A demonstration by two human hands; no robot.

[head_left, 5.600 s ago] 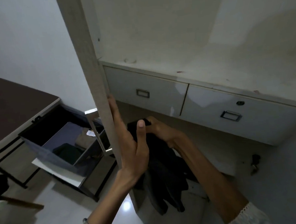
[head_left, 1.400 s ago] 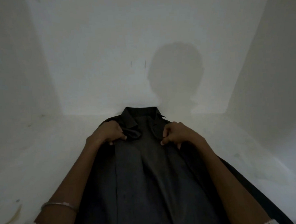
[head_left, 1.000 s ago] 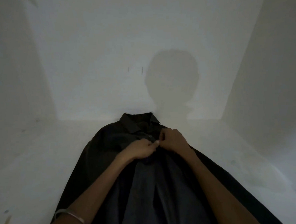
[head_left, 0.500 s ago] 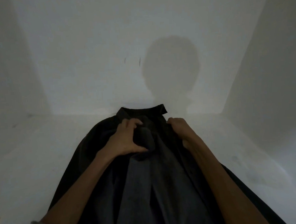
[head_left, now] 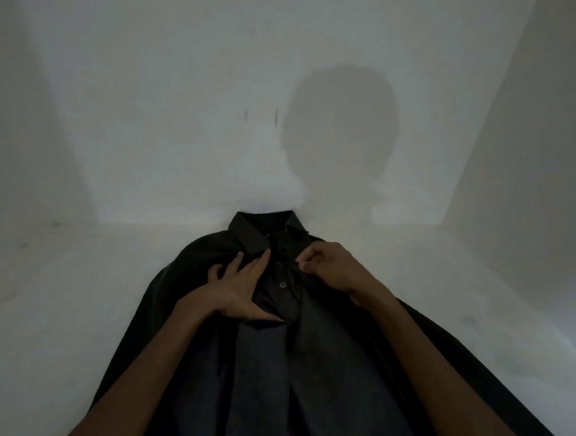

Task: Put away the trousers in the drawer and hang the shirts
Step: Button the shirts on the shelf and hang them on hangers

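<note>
Head view: dark shirt (head_left: 289, 369) lies collar-away on the white shelf (head_left: 66, 315); left hand (head_left: 237, 290) presses flat, fingers spread, while right hand (head_left: 330, 267) pinches the placket.

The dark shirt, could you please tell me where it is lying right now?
In the head view, the dark shirt lies spread flat on the pale floor of the compartment, collar toward the back wall, with the left hand and right hand on its chest.

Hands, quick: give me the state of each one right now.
Left hand: open, fingers spread flat on the dark shirt below its collar.
Right hand: closed, pinching the shirt's front edge near the collar.
</note>
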